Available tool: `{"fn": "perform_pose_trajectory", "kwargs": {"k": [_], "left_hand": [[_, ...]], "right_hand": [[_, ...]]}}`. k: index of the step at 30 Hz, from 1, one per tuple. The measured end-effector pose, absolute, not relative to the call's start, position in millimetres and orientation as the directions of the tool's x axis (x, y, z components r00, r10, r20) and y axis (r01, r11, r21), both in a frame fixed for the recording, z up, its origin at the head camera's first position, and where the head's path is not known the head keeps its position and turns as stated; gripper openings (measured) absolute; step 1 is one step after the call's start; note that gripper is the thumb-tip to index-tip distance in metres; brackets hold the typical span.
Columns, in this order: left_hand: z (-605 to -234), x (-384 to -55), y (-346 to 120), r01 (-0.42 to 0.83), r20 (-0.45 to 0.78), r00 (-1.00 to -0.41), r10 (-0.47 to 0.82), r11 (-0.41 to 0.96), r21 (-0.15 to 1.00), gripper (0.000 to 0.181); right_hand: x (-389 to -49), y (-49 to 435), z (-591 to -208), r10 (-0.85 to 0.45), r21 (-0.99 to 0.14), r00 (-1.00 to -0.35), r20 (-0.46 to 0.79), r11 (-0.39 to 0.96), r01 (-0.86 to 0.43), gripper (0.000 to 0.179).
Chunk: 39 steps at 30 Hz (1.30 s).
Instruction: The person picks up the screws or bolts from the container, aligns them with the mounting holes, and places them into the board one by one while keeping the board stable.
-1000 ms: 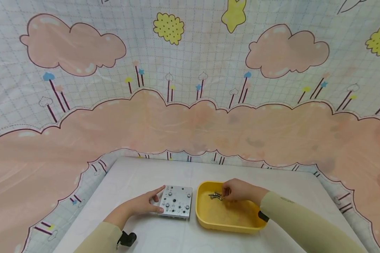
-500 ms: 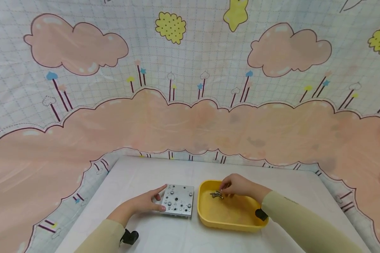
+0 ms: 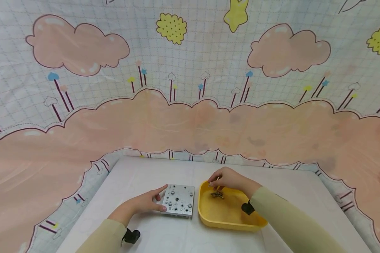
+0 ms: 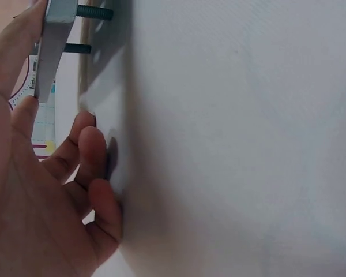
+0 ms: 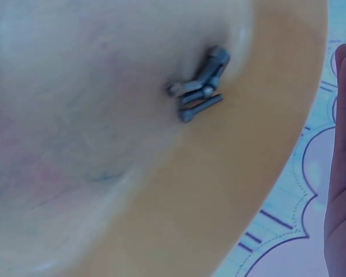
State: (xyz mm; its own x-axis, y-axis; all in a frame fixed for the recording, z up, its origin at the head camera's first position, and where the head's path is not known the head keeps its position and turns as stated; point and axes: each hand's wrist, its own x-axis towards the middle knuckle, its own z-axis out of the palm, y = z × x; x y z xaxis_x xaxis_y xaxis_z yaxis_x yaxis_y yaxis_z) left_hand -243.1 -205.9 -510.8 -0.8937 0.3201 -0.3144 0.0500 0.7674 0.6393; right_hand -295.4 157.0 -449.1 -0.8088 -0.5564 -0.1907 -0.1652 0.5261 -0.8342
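My left hand (image 3: 145,202) holds a square silver metal plate (image 3: 178,200) by its left side, index finger at the far corner and thumb at the near one. The plate has several holes and bolt heads on top. Two threaded bolt ends (image 4: 95,12) stick out beneath it in the left wrist view, where the other fingers curl loosely under the hand. Over the far left rim of a yellow tray (image 3: 228,226), my right hand (image 3: 229,178) pinches a small bolt (image 3: 210,185), mostly hidden by the fingers. Several loose bolts (image 5: 205,81) lie together in the tray.
Plate and tray stand side by side with a narrow gap on a white-covered table (image 3: 152,235). A patterned curtain (image 3: 190,126) with clouds and stars hangs behind the table and along its sides. Each wrist carries a small black camera.
My right hand has risen from the bolts in the tray and moved left and away to the far left rim. The left hand keeps its hold on the plate.
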Motion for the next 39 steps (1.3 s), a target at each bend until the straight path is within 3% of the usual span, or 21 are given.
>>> {"fn": "perform_pose_trajectory", "kwargs": {"k": [19,26,39], "left_hand": [[-508,-239,-203,0.038,-0.34,-0.889,0.308,0.789,0.613,0.099],[-508,-240,-202,0.026,-0.357,-0.886,0.298,0.798,0.602,0.098],[-504,-241,-204,0.042,-0.353,-0.883,0.308,0.803,0.595,0.098]], "right_hand": [[-312,100,-444,-0.629,-0.838,-0.756,-0.182,0.501,-0.215,0.015],[-320,73,-443,-0.641,-0.771,-0.739,-0.208,0.572,-0.279,0.019],[-329,30,-447,-0.616,-0.686,-0.742,-0.264,0.66,-0.304,0.008]]}}
